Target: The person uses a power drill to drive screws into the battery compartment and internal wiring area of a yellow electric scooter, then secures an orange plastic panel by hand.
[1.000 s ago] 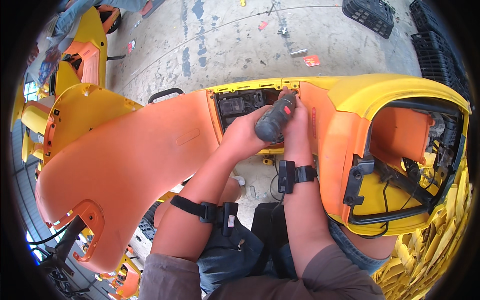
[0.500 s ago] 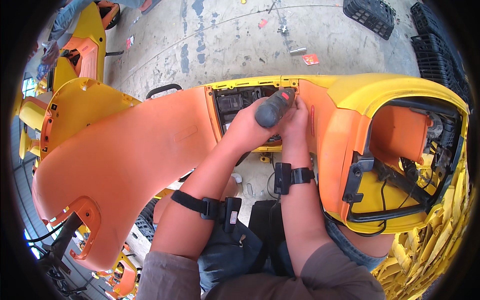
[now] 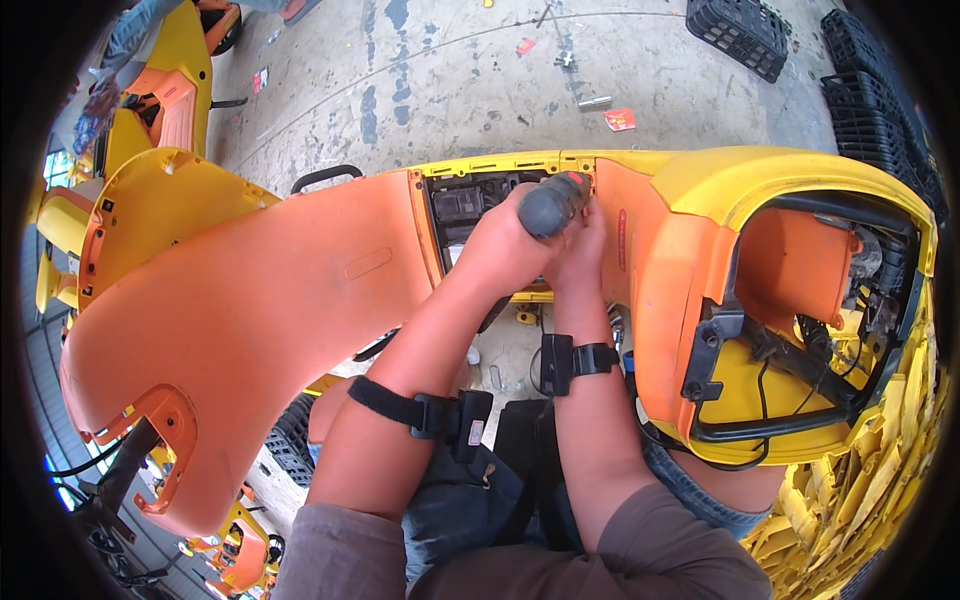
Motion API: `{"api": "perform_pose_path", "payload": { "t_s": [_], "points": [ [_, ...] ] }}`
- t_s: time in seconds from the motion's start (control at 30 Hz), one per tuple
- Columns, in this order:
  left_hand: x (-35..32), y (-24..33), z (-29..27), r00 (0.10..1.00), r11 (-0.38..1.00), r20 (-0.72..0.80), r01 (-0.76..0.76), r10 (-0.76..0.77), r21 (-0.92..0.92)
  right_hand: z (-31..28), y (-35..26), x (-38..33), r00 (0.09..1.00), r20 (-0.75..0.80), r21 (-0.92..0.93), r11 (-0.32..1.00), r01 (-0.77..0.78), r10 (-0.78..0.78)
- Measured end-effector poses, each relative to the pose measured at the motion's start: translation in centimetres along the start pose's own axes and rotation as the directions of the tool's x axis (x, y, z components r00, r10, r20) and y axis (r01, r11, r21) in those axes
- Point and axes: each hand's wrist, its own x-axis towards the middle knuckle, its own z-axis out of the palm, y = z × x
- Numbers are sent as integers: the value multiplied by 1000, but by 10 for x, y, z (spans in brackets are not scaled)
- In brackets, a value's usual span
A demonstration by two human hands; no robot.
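Observation:
My left hand (image 3: 503, 245) is closed round a dark grey cordless power drill (image 3: 548, 208) with a red patch. The drill points toward the far right corner of an open compartment (image 3: 462, 205) in an orange and yellow scooter body (image 3: 270, 260). Black parts show inside that compartment. Close against the drill's right side is my right hand (image 3: 582, 248), its fingers bent in near the drill's front; what they grip is hidden. The drill's tip is out of sight behind its housing.
At right, the scooter's yellow front shell (image 3: 760, 180) has a large opening with a black frame and cables. Yellow panels (image 3: 850, 500) are piled at lower right. Black crates (image 3: 738, 35) stand on the concrete floor. More scooter bodies and a person are at upper left.
The drill and my left hand have shifted slightly, with the drill tilting a little differently. My right hand has moved a little nearer to me. The scooter body stays almost in place.

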Motion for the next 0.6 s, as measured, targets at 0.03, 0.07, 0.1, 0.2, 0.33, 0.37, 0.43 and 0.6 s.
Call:
{"api": "perform_pose_path", "payload": {
  "t_s": [0.03, 0.07, 0.1, 0.2, 0.33, 0.37, 0.43, 0.6],
  "points": [
    [0, 1, 0, 1000, 1000, 8, 14, -15, 18, 3, -2, -5, 997, 63, 23, 999, -35, 34],
    [1, -1, 1, 1000, 1000, 0, 0, 0, 9, 5, -3, -9, 990, 126, 43, 996, -72, 67],
    [2, -3, 2, 1000, 1000, -9, -14, 14, 0, 5, -3, -9, 987, 149, 58, 996, -68, 58],
    [2, -3, 3, 1000, 1000, -20, -16, 16, 5, 3, -3, -7, 976, 212, 99, 992, -76, 54],
    [3, -5, 7, 990, 993, -85, -112, 109, -23, -3, -3, 0, 970, 236, 106, 991, -79, 52],
    [2, -6, 7, 995, 996, -68, -80, 77, -30, -4, -2, 0, 972, 231, 100, 993, -63, 39],
    [2, -2, 6, 999, 999, -28, -17, 16, -42, -6, -3, 1, 960, 277, 122, 990, -72, 36],
    [2, 9, 3, 1000, 998, -5, -31, 31, -46, -6, -2, 2, 970, 242, 86, 996, -26, 4]
  ]
}}
